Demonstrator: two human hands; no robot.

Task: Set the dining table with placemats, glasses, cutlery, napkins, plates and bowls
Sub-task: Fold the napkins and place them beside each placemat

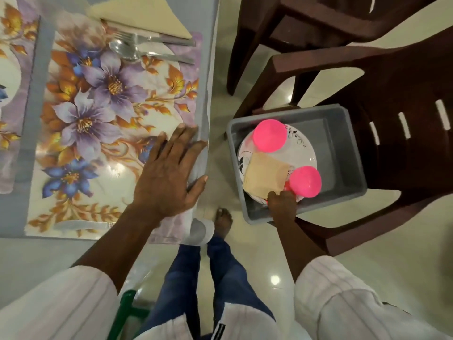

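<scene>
Head view. Fetching the plate now: pressing the left hand point(169, 173) flat, fingers straight, on the floral placemat point(98, 119) at the tabletop point(210, 69) edge, gripping with the right hand point(282, 202) the near rim of the plate point(306, 153) inside the grey tub point(343, 143) on the chair point(404, 168). Next, probably lift level, carefully. Counted in tub: one plate, two pink bowls point(269, 136), one napkin point(266, 173).
</scene>
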